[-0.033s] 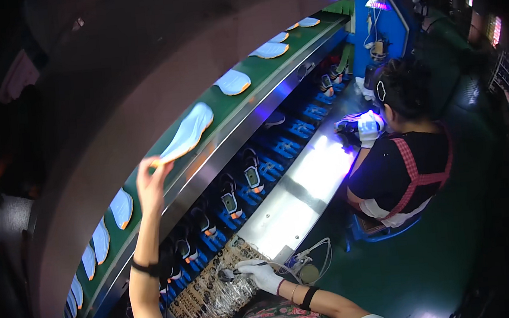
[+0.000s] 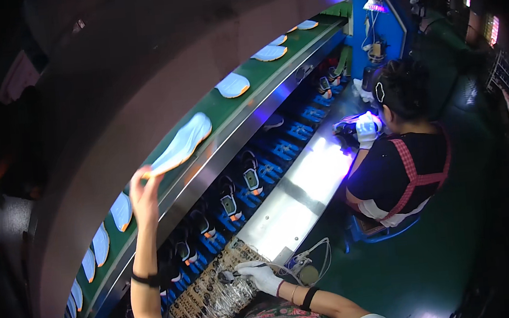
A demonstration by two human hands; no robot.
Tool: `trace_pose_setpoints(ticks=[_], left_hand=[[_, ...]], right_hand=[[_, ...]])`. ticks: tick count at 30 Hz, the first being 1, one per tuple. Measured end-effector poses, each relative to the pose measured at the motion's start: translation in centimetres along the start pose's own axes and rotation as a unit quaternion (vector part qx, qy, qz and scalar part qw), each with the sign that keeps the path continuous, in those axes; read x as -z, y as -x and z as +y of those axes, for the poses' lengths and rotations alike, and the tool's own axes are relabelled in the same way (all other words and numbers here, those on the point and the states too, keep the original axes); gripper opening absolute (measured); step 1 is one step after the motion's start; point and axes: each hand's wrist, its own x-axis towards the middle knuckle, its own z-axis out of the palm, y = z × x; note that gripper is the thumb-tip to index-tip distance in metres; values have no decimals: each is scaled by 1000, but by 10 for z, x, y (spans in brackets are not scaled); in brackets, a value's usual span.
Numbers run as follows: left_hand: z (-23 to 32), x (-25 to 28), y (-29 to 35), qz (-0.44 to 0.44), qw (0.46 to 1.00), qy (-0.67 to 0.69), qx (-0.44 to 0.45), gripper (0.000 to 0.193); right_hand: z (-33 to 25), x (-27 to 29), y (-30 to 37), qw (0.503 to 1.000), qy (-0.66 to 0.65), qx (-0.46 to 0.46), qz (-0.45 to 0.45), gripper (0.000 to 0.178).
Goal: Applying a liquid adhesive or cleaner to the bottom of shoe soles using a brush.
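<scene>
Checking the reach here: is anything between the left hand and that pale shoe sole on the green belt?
Nothing visible. The left hand already touches the heel end of the shoe sole on the green belt; no object lies between them.

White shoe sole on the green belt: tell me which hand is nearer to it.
Left. The left hand touches the white shoe sole's near end; the gloved right hand is far below, holding a tool by the work surface.

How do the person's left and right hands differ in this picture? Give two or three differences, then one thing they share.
The left hand is bare and raised to a pale shoe sole on the green belt; the right hand wears a white glove and rests low on the patterned mat, holding a small tool. Both wrists wear dark bands.
</scene>
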Motion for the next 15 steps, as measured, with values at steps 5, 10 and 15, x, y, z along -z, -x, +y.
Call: trace_pose_setpoints(ticks=[5,10,15], left_hand=[[35,92,95,138,979,-99,-115,32],[74,140,167,256,963,77,43,47],[43,134,250,224,922,175,262,62]], right_hand=[[-3,-12,2,998,39,54,16,22],[-16,-45,29,978,160,114,72,24],[-19,-70,37,981,78,175,20,23]])
